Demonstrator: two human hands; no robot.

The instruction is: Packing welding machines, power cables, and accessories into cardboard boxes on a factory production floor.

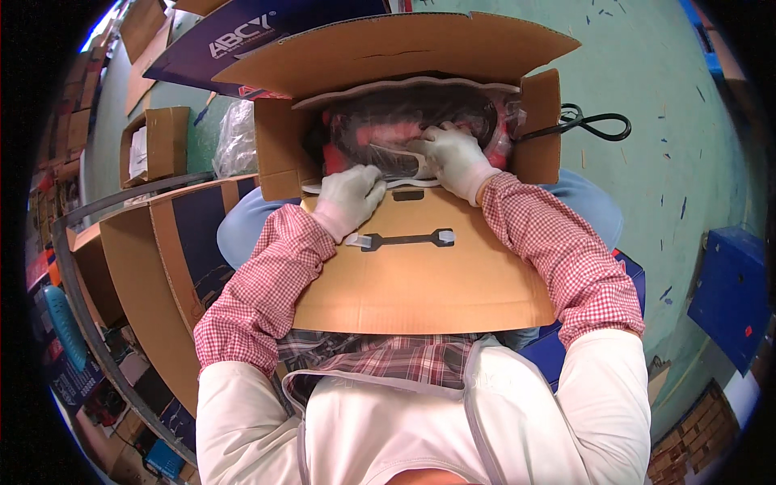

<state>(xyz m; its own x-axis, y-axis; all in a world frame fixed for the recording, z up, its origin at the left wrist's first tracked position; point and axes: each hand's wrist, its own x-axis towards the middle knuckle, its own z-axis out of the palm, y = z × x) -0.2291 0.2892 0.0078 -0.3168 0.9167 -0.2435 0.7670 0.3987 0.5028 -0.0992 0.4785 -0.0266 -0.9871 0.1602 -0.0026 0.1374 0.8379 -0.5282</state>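
An open cardboard carton stands between my knees, its near flap folded down toward me. Inside lies a red and black machine wrapped in clear plastic, with a thin foam sheet along its far side. My right hand, in a white glove, reaches inside, fingers bent onto the clear plastic wrap. At the carton's near left rim my gloved left hand is closed with curled fingers; what they pinch, if anything, is hidden. A black carrying handle is fixed to the near flap.
A looped black cable sticks out past the carton's right side. To the left are a metal rail, flattened cartons, a small open box and crumpled plastic. A blue box lies on the green floor at right.
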